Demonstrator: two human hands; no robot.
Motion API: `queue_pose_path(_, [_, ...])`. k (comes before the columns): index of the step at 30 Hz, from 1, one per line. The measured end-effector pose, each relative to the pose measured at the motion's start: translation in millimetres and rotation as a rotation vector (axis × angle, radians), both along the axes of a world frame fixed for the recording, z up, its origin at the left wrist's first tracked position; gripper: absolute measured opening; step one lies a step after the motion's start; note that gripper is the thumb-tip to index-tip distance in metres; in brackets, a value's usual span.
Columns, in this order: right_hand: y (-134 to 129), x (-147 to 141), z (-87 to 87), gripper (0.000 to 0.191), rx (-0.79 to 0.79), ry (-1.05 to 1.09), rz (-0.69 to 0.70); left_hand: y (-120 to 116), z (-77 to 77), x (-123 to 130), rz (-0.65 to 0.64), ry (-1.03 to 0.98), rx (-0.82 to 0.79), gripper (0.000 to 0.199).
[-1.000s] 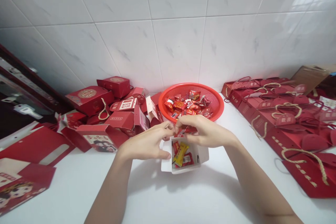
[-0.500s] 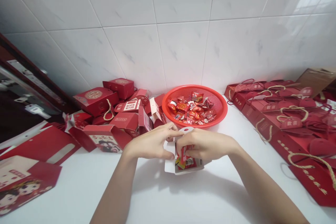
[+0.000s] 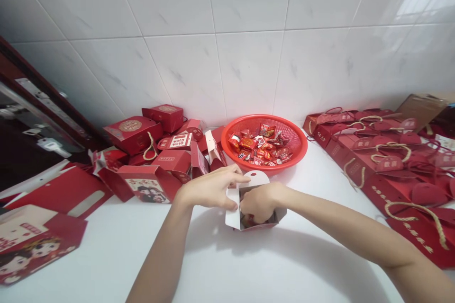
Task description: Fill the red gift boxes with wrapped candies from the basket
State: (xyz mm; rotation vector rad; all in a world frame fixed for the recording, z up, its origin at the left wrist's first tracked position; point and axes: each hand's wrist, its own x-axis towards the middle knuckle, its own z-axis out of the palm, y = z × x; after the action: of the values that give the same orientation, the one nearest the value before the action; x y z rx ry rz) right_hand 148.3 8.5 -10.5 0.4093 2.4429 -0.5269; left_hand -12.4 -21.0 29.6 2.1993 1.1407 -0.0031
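Note:
A small cardboard gift box [image 3: 232, 220], white inside and with its flaps up, stands on the white table before me. My left hand [image 3: 211, 188] grips its left side, thumb on the side flap and fingers by the rounded back flap. Deep inside the box is my right hand [image 3: 260, 202], its fingers curled downward. Their tips are hidden, and I cannot make out what they hold. A little red and green wrapping shows beneath them. Just behind the box stands a red plastic basket [image 3: 300, 151] with several red-wrapped candies [image 3: 261, 144] in it.
Several red gift boxes [image 3: 131, 135] lie piled at the left, some with flaps open. Rows of closed red boxes with rope handles [image 3: 359, 147] line the right. A tiled wall [image 3: 249, 66] runs behind the table. A dark frame with keys [image 3: 53, 146] is at far left.
My right hand has gone down deeper into the box, and the red packets at its fingers are now mostly hidden. My left hand keeps its hold. The view has shifted slightly.

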Motion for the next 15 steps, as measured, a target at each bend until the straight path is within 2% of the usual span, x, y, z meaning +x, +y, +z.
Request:
queue_pose_path(5, [-8.1,2.4,8.6,0.023,0.098,-0.018,0.054,1.7,-1.6,-0.9,0.032,0.040,-0.008,0.065])
queue_pose_path(9, [-7.7,6.8,16.0,0.030,0.185,-0.012,-0.071,1.8,-2.0,-0.7,0.036,0.063,0.004,0.054])
queue_pose_path(11, [-5.2,5.7,17.6,0.030,0.166,-0.014,-0.070,1.4,-2.2,-0.8,0.033,0.070,0.007,0.051])
queue_pose_path(15, [-0.9,-2.5,13.5,0.024,0.012,-0.014,0.069,-0.2,-1.6,-0.8,0.023,0.072,0.000,0.059])
